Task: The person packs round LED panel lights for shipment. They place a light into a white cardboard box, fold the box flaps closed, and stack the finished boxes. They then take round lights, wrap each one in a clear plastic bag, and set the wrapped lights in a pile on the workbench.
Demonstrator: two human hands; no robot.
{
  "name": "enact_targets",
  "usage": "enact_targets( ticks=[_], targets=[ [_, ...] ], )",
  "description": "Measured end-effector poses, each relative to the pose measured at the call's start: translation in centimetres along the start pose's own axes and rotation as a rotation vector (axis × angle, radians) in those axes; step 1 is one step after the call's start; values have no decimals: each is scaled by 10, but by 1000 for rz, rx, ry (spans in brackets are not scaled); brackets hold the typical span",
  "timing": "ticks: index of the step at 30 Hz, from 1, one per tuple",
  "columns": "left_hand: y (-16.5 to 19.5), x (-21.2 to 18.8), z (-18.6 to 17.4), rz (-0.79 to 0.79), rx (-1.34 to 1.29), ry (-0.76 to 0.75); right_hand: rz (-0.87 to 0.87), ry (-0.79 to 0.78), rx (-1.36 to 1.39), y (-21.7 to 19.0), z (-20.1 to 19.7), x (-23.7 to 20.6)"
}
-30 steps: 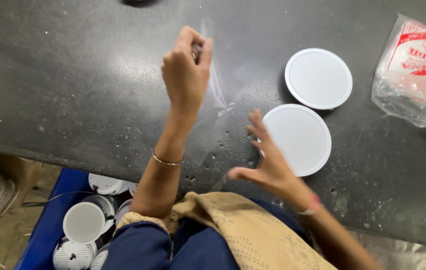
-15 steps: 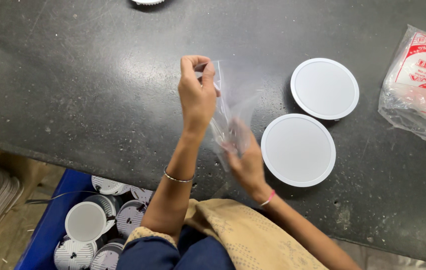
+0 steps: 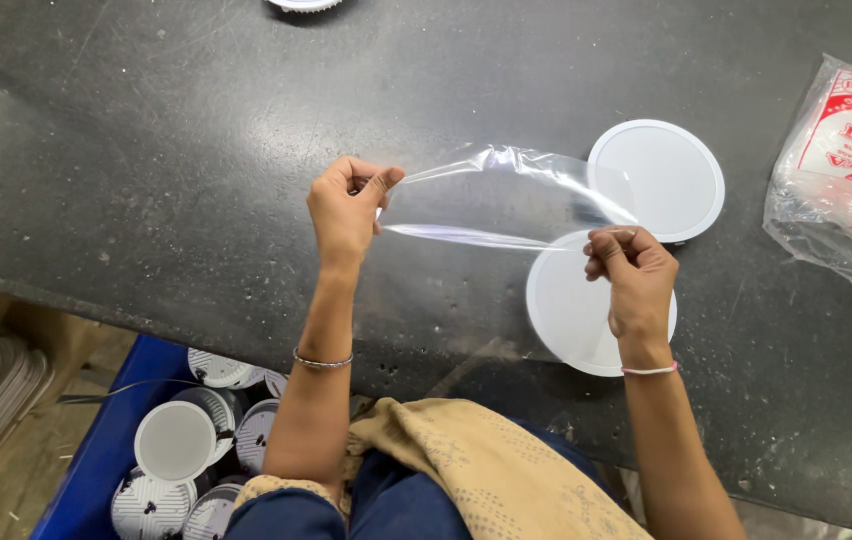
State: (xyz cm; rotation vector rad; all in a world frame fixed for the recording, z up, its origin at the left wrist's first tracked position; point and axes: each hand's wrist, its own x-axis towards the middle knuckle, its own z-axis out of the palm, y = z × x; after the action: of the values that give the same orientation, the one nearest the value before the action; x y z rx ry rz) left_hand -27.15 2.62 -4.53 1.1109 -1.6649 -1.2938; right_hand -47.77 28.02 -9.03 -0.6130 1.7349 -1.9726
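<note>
Since half a second ago, both hands have drawn apart and the clear plastic film (image 3: 501, 195) that was bunched between them is now stretched out flat above the dark bench (image 3: 146, 150). The left hand (image 3: 346, 210) is closed, thumb and forefinger pinched on the film's left end. The right hand (image 3: 631, 270) is likewise closed, its fingertips clamped on the film's right end. This hand hovers over the nearer white round disc (image 3: 571, 315), which lies flat on the bench. A second white disc (image 3: 661, 180) lies just beyond it, partly seen through the film. A crumpled plastic bag (image 3: 841, 175) with red print rests at the bench's right edge. Below the bench, a blue crate (image 3: 86, 465) holds more round fittings.
</note>
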Motion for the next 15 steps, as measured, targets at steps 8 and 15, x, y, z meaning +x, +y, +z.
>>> enact_targets(
  ticks=[8,15],
  targets=[
    [-26,5,0,-8,71,67,-22,-31,45,11,2,6],
    [-17,6,-24,329,766,178,-44,10,-83,-14,17,10]
  ],
)
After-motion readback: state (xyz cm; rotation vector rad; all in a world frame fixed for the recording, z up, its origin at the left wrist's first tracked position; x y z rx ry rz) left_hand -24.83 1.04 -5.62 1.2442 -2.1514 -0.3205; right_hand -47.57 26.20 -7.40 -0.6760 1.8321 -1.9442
